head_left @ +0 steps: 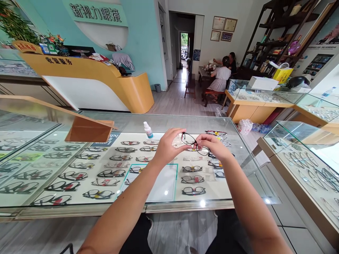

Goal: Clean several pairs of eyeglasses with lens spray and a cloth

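Observation:
A pair of thin dark-framed glasses (188, 139) is held up above the glass display case (159, 121). My left hand (169, 145) grips the frame's left end between thumb and fingers. The fingers of my right hand (209, 144) pinch it near the bridge, and the right lens shows just below them. A white spray bottle (148, 130) with a blue-and-white label stands upright on the case, left of my left hand. Rows of folded glasses (192, 179) lie inside the case under the glass.
A brown wooden stand (88, 130) sits on the case at the left. More display cases (299, 155) are at the right. Beyond are a yellow counter (135, 88), shelves (275, 46) and two people seated at a table, one in light clothes (221, 76).

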`<state>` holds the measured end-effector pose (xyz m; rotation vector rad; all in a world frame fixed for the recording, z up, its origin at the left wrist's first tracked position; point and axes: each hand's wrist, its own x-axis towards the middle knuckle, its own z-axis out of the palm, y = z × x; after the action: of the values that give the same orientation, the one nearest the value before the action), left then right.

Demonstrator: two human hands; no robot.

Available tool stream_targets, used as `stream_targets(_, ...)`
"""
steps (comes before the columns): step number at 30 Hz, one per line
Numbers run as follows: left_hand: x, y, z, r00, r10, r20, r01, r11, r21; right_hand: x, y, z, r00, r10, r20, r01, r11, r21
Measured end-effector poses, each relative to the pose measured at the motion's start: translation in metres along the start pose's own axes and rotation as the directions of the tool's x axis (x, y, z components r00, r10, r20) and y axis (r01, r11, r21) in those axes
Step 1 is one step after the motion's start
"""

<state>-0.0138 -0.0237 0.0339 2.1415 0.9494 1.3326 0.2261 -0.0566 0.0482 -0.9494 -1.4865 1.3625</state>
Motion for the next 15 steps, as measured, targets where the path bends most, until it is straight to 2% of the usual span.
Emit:
stream_targets(3, 0.001, -0.001, -0.001, 0.997, -0.003, -0.073, 0.005, 1.000, 0.021, 0.001, 0.000, -0.001, 0.997, -0.049, -0.061, 0.049, 0.999, 0.000)
stream_targets(5, 0.003, -0.002, -0.004, 0.987, -0.024, -0.160, 0.031, 0.999, 0.041, 0.001, 0.000, -0.002, 0.978, -0.121, -0.168, 0.112, 0.992, -0.059)
stream_targets(6, 0.004, -0.004, -0.005, 0.977, -0.033, -0.210, 0.045, 0.997, 0.056, 0.001, 0.000, -0.002, 0.956, -0.179, -0.233, 0.152, 0.980, -0.130)
stream_targets(8, 0.006, -0.006, -0.009, 0.950, -0.037, -0.309, 0.067, 0.994, 0.086, 0.000, 0.001, 0.000, 0.880, -0.341, -0.330, 0.226, 0.913, -0.340)
stream_targets(11, 0.008, -0.006, -0.013, 0.905, -0.014, -0.425, 0.071, 0.991, 0.118, 0.000, 0.002, 0.007, 0.770, -0.557, -0.311, 0.282, 0.735, -0.617)
stream_targets(15, 0.022, 0.012, -0.022, 0.872, 0.081, -0.482, 0.003, 0.985, 0.171, 0.010, -0.012, 0.023, 0.719, -0.640, -0.273, 0.299, 0.639, -0.709)
